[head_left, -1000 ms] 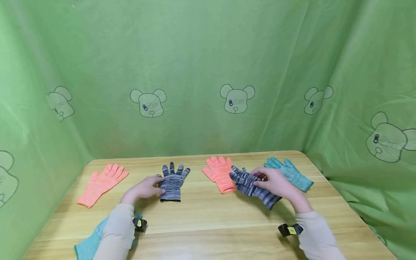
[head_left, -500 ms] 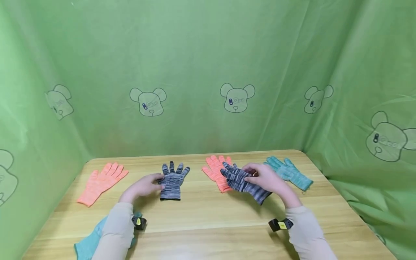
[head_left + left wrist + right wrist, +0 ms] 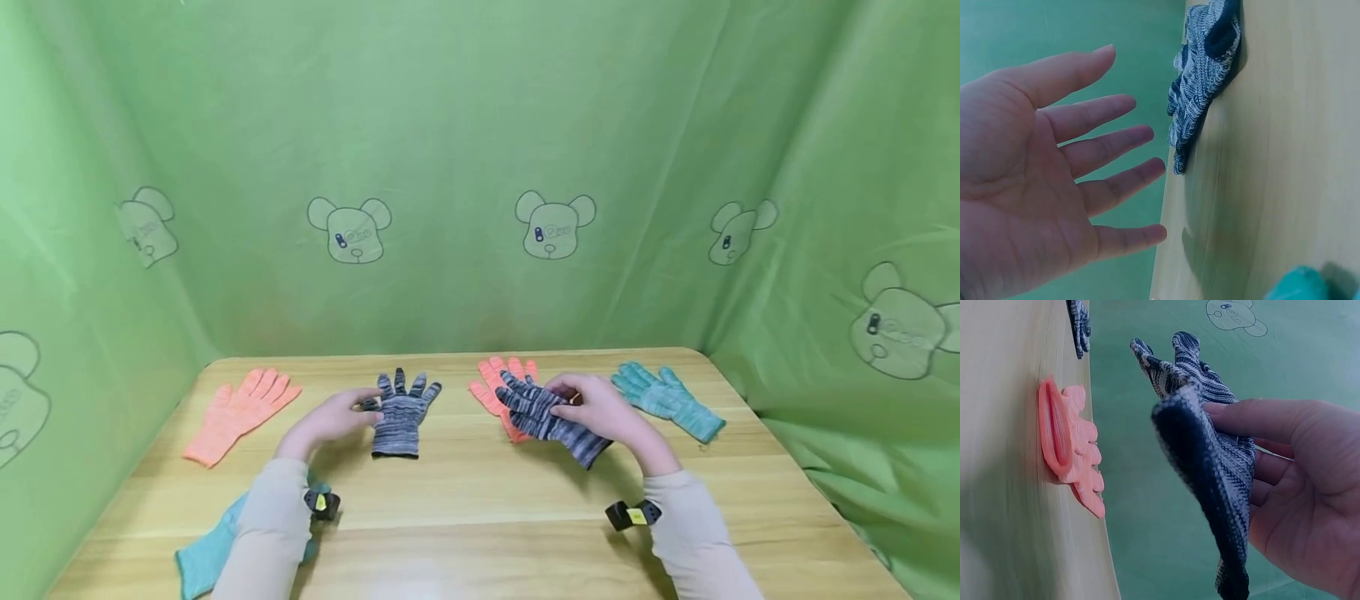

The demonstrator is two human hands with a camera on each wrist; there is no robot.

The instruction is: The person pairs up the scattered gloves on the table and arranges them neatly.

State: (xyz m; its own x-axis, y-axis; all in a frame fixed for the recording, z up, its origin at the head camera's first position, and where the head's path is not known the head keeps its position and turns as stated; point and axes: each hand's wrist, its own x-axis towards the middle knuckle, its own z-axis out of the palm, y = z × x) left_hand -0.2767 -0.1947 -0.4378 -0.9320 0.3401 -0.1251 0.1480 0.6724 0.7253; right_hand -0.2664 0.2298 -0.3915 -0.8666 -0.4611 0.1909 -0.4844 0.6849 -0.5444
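One marled grey glove lies toward the far edge of the wood-grain tabletop in the head view, beside the left hand; the right hand pinches its twin glove above a coral glove, which drooping fabric could snag. Bear-print green curtain stands beyond that edge. Left wrist: digits spread, gripping nothing. Right wrist: the one-sided pinch might slip.

1. Between your left hand and right hand, bare table gives a wide lane to the far edge, passing between the flat gray glove and right orange glove.
2. Your held gray glove obstructs the approach to that orange glove, though the right wrist view shows open air between them.
3. Your left forearm blocks access to part of the teal glove.
4. Behind the table, the green curtain limits forward reach.
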